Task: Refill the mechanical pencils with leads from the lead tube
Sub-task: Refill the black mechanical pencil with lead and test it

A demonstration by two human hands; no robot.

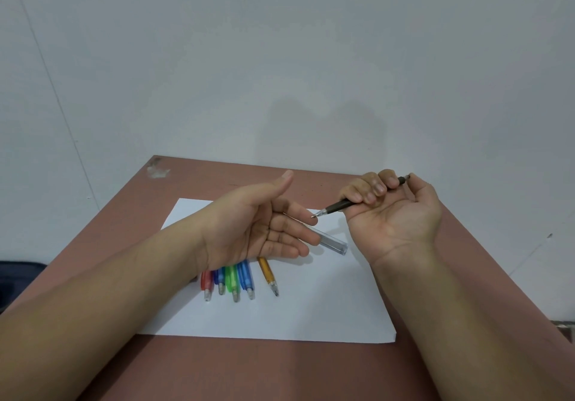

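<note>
My right hand [392,211] is palm up, its fingers curled round a black mechanical pencil [339,205] whose metal tip points left toward my left fingertips. My left hand [264,229] is palm up above the paper with straight fingers and the thumb raised; it holds nothing. A clear lead tube [333,240] lies on the white paper [311,313], partly hidden behind my left fingers. Below my left hand several coloured pencils lie side by side, tips toward me: red [207,285], blue [221,281], green [232,282], another blue [246,277] and an orange one [267,273].
The paper lies on a reddish-brown table [280,369] set against a plain pale wall [280,58]. A worn pale patch [158,169] marks the table's far left corner. A dark object [18,276] shows at the left edge, off the table.
</note>
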